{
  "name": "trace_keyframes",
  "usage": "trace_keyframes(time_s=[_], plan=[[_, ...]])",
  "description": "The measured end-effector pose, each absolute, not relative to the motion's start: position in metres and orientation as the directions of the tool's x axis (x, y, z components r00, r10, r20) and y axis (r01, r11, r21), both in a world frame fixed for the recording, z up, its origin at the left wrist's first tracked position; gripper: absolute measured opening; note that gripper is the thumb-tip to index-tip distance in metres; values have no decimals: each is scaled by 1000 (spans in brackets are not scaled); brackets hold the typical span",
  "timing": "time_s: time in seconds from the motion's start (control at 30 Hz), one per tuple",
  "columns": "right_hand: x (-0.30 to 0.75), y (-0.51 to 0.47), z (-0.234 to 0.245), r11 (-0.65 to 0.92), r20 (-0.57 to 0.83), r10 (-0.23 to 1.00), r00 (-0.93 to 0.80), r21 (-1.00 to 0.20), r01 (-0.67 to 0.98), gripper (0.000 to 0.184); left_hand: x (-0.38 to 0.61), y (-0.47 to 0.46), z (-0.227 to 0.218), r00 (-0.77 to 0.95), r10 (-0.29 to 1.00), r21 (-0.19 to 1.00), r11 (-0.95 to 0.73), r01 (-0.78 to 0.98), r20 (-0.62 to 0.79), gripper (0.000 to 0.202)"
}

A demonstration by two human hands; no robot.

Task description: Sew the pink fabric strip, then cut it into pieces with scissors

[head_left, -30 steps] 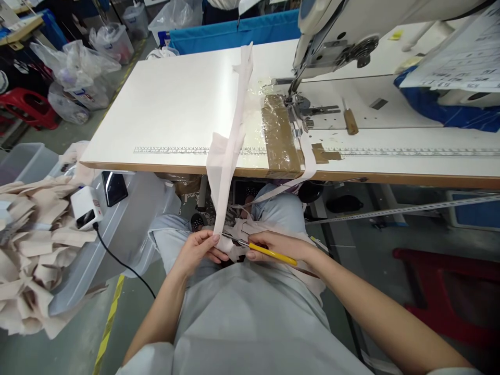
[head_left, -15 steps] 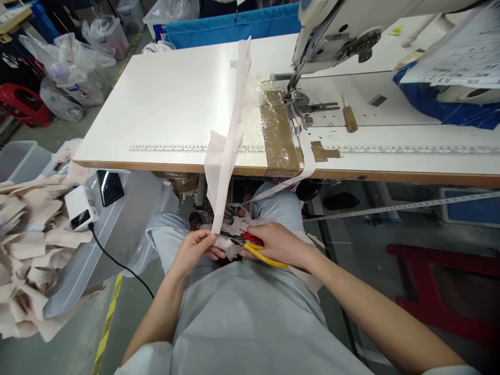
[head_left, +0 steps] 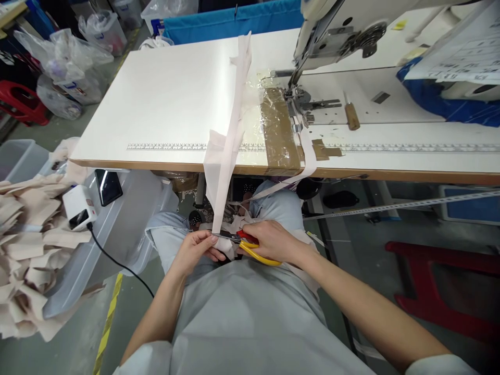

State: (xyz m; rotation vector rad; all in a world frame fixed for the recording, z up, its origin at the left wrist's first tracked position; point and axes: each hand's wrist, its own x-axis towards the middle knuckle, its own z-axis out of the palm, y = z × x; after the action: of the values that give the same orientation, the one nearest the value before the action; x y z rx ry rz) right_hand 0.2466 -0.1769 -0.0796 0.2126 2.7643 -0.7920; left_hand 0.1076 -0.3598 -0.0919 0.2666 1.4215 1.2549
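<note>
Two hands just before the white table (head_left: 175,94): left hand (head_left: 200,248) pinching the pale strip (head_left: 230,140) draped over its front edge, right hand (head_left: 270,240) curled round scissors (head_left: 242,243), red handle (head_left: 247,237) newly showing, blades at the strip's end, snip seemingly under way.

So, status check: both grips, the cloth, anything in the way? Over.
Left grip pinching pale fabric strip. Right grip holding scissors, blades at the strip's lower end. Strip hangs off white table. Left fingertips close to blades.

left hand (head_left: 200,247) pinches pale fabric (head_left: 225,172); right hand (head_left: 269,240) grips scissors (head_left: 247,245) (red and yellow).
</note>
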Motion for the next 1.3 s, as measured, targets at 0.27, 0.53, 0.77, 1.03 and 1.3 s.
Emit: trace_keyframes(time_s=[0.27, 0.53, 0.77, 1.03, 1.3], plan=[[262, -178, -94, 768, -266, 162, -950, -571, 291, 38, 102, -357, -93, -289, 758, 792, 456, -405, -584, 42], [291, -186, -93, 620, -209, 298, -931, -700, 355, 42, 79, -321, -104, -727, 680, 831, 347, 435, 97, 31], [311, -185, -92, 477, -220, 416, -882, -773, 418, 44, 77, -286, -119, -744, 658, 870, 293, 397, 118, 20], [334, -175, -96, 308, -275, 510, -815, -826, 472, 51, 50, -382, -157, -879, 378, 832, 554, -36, -290, 13], [313, -184, -95, 242, -337, 409, -848, -856, 457, 53, 110, -355, -85, -386, 832, 915, 336, -223, -399, 39]])
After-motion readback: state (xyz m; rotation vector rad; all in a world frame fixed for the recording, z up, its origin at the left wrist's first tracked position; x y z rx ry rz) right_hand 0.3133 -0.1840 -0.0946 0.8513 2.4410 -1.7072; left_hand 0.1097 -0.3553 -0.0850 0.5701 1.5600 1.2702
